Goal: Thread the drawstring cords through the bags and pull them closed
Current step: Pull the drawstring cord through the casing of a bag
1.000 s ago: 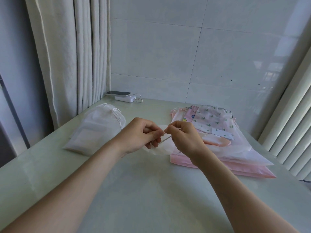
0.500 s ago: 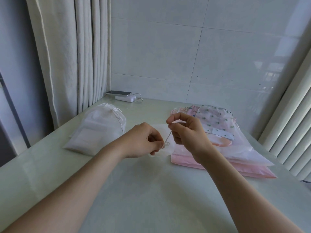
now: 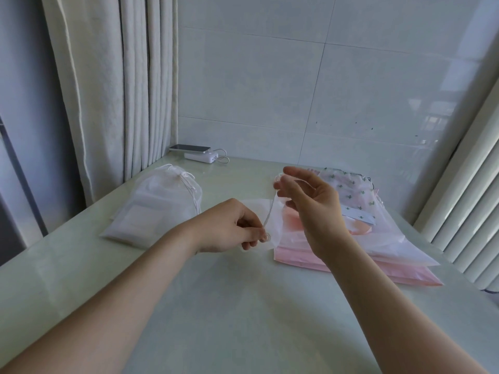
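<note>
A thin white drawstring cord (image 3: 270,211) runs taut from my left hand up to my right hand. My left hand (image 3: 229,229) pinches the hem of a small translucent white bag (image 3: 256,206) at the point where the cord enters it. My right hand (image 3: 310,201) is raised above the bag. Its thumb and a finger pinch the cord's upper end while the other fingers are spread. The bag lies on the pale table (image 3: 243,306), partly hidden behind both hands.
A closed white mesh bag (image 3: 162,206) with a tied cord lies at the left. On the right is a stack of pink and cactus-print bags (image 3: 378,238). A phone on a power bank (image 3: 199,153) sits at the back. A curtain hangs at the left and slats stand at the right.
My right hand has risen and moved right, drawing the cord out longer from the bag's hem, and its free fingers have spread. My left hand stayed at the hem.
</note>
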{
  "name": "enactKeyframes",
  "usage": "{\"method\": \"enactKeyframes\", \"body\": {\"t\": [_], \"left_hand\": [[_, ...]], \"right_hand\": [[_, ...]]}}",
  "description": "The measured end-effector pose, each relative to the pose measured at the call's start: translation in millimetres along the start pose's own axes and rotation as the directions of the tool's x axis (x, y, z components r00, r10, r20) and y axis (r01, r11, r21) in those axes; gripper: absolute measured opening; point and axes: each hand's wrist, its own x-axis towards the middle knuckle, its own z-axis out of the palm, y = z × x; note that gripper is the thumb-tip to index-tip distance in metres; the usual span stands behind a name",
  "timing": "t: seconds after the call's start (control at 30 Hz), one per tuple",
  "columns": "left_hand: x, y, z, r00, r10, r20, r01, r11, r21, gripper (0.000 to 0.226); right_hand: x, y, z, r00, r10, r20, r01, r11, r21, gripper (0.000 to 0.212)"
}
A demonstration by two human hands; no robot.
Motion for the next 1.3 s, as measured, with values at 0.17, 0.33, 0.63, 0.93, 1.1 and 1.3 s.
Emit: {"method": "enactKeyframes", "body": {"t": [0.17,0.33,0.63,0.93,1.1,1.3], "left_hand": [[2,-4,-2,0.996,-0.033,-0.082,0.018,0.984,-0.18,0.016],[5,-7,-3,0.991,-0.083,-0.109,0.046,0.951,-0.305,0.019],[4,-2,-2,0.978,-0.172,-0.121,0.129,0.944,-0.303,0.024],[5,-3,-5,0.992,-0.103,-0.075,0.082,0.968,-0.236,0.024],[10,-7,0,0.977,-0.158,-0.143,0.126,0.969,-0.21,0.013],[12,-6,5,0.899,-0.185,-0.396,0.089,0.965,-0.247,0.043]], "right_hand": [[-2,4,-2,0.976,-0.133,0.172,0.189,0.909,-0.37,0.029],[-12,9,7,0.918,-0.186,0.352,0.368,0.731,-0.574,0.029],[-11,13,12,0.858,-0.3,0.418,0.514,0.526,-0.678,0.026],[-9,20,20,0.818,-0.322,0.476,0.572,0.378,-0.728,0.007],[-6,23,17,0.796,-0.319,0.515,0.6,0.303,-0.74,0.01],[-7,25,22,0.838,-0.285,0.465,0.542,0.341,-0.768,0.011]]}}
